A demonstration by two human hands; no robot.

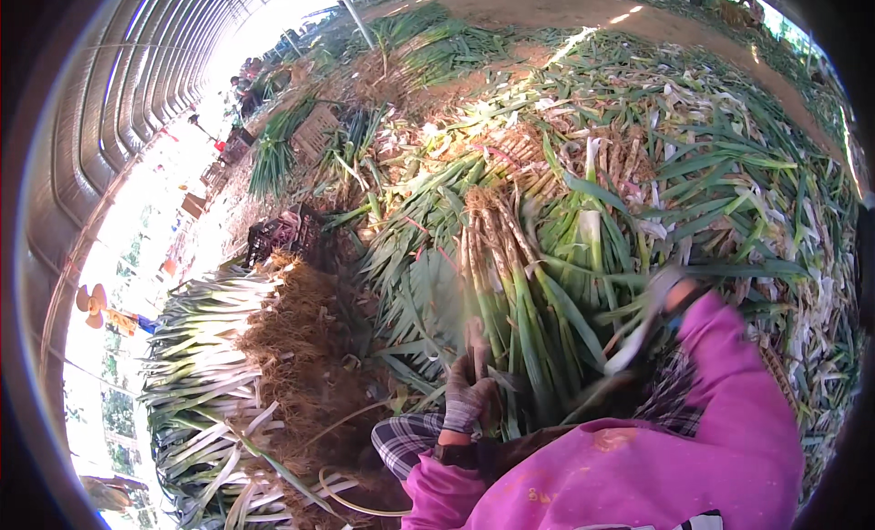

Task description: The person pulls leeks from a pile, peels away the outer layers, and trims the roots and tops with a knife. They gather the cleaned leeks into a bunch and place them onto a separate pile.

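Note:
My left hand (467,395), in a grey glove, is closed low in front of my lap around the stalk of a leek (476,337), which is partly blurred. To the right, my right hand (665,288) is gloved and smeared by motion. A pale, blurred strip of leek leaf (631,349) trails down from it, and the fingers themselves are not distinct. Just beyond my left hand lies a bundle of untrimmed leeks (497,257), roots pointing away from me and green leaves toward my lap.
A long row of cleaned leeks (205,375) lies at the left, its brown roots (292,366) toward me. Behind it stands a dark crate (284,234). Stripped leaves (729,202) cover the ground to the right. More leeks (437,42) lie farther off, near a metal post (354,15).

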